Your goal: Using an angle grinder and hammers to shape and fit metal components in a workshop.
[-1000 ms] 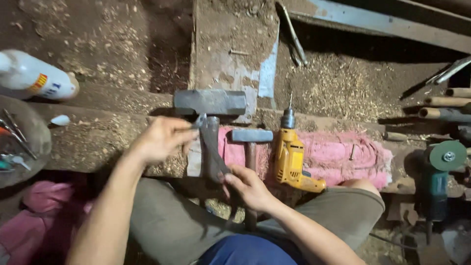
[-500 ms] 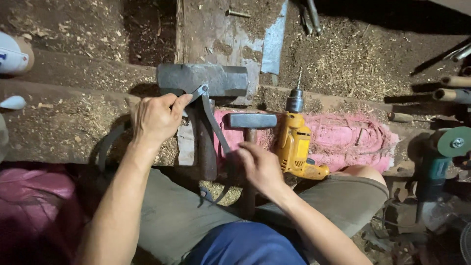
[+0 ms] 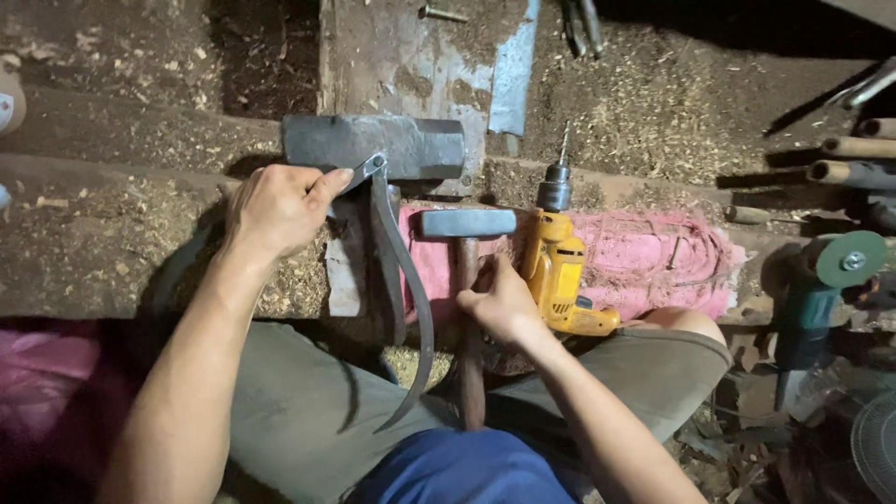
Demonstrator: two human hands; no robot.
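1. In the middle of the frame, the left hand [image 3: 280,207] presses the upper end of a curved metal blade [image 3: 403,280] against a heavy steel block [image 3: 373,145], fingers curled together over the blade's ringed tip.
2. The blade curves down from the block toward the lower centre, its point ending over the person's grey trousers.
3. Just right of the blade, the right hand [image 3: 499,303] is closed around the wooden handle of a hammer [image 3: 467,243], whose steel head lies crosswise just above the hand.
4. A yellow drill [image 3: 558,271] lies just beside the right hand, bit pointing to the top of the frame, on a pink cloth [image 3: 653,266].
5. At the right edge, a green angle grinder [image 3: 821,289] stands well apart from both hands.
6. Sawdust covers the wooden beams [image 3: 121,252] across the left half.
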